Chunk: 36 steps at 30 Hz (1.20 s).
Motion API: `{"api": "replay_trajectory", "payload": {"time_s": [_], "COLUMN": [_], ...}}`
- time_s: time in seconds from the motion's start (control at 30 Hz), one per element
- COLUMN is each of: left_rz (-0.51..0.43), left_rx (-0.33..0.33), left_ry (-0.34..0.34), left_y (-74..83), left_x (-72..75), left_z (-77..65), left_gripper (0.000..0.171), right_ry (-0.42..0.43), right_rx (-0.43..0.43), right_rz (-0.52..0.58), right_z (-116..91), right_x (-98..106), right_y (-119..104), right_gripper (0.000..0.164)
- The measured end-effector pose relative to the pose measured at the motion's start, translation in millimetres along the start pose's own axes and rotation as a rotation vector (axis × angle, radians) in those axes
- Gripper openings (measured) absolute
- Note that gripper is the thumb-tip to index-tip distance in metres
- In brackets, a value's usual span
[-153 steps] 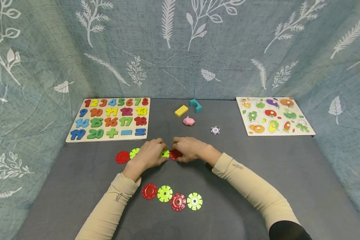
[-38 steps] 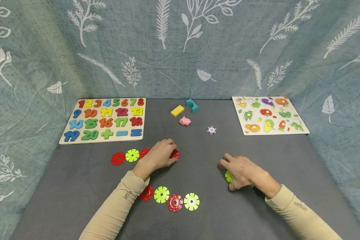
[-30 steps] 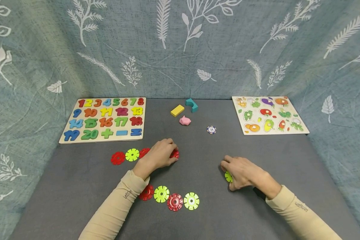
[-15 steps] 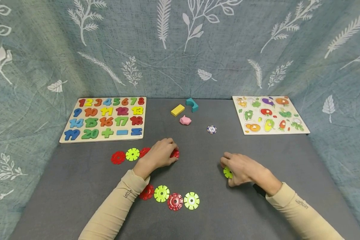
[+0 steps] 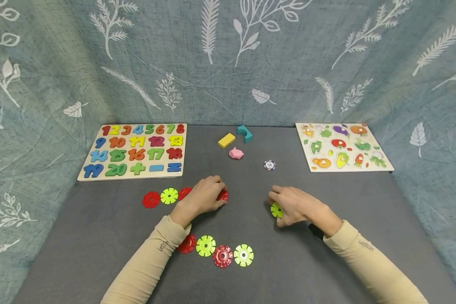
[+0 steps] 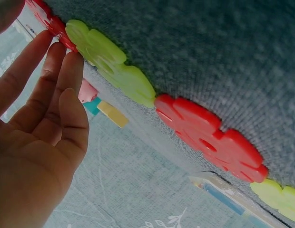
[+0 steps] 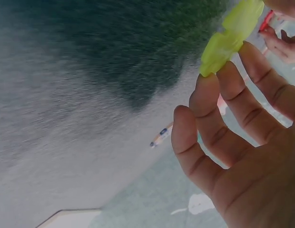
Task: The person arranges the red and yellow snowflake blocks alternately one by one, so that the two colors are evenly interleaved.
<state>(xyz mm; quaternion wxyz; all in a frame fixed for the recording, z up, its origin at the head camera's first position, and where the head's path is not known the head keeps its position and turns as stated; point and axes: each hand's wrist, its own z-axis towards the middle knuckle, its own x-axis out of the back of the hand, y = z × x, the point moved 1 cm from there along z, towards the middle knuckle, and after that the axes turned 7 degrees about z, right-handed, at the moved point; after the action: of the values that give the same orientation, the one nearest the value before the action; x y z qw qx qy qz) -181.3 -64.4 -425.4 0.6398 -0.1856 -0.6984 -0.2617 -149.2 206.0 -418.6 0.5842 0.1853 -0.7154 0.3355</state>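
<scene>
My left hand (image 5: 201, 196) holds a red interlocking disc (image 5: 223, 196) between thumb and fingers, at the right end of a row of notched plastic discs. Left of it in that row are a red disc (image 5: 151, 199), a lime disc (image 5: 169, 196) and another red disc (image 6: 209, 137); the hand hides a second lime disc (image 6: 109, 59) in the head view. Over to the right, my right hand (image 5: 294, 205) pinches a lime interlocking disc (image 5: 276, 210) by its edges. The right wrist view shows this lime disc tilted between thumb and fingertips.
A shorter row, with a red disc (image 5: 223, 256) and a lime disc (image 5: 243, 255) at its right end, lies nearer me. Behind are a number board (image 5: 188, 145), yellow block (image 5: 226, 140), teal arch (image 5: 245, 134), pink pig (image 5: 236, 153), poker chip (image 5: 270, 165) and vegetable board (image 5: 309, 162).
My right hand has left the red disc beside my left hand, gone right and taken hold of a lime disc. It now comes back leftward with it. My left hand has shifted onto the red disc.
</scene>
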Motion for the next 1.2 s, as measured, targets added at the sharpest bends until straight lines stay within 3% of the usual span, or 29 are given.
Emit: {"api": "replay_trajectory", "payload": {"time_s": [0.63,1.2], "left_rz": [0.004,0.024], "left_rx": [0.007,-0.016], "left_ry": [0.001,0.048], "left_y": [0.7,-0.5], "left_x": [-0.4,-3.2], "left_z": [0.1,-1.9], "left_gripper": [0.034,0.032], "right_ry": [-0.058,-0.077], "right_rx": [0.01,0.011], "right_rz": [0.025,0.015], "right_z": [61,97], "right_x": [7,2], "right_y": [-10,-22], "right_gripper": [0.044,0.04]}}
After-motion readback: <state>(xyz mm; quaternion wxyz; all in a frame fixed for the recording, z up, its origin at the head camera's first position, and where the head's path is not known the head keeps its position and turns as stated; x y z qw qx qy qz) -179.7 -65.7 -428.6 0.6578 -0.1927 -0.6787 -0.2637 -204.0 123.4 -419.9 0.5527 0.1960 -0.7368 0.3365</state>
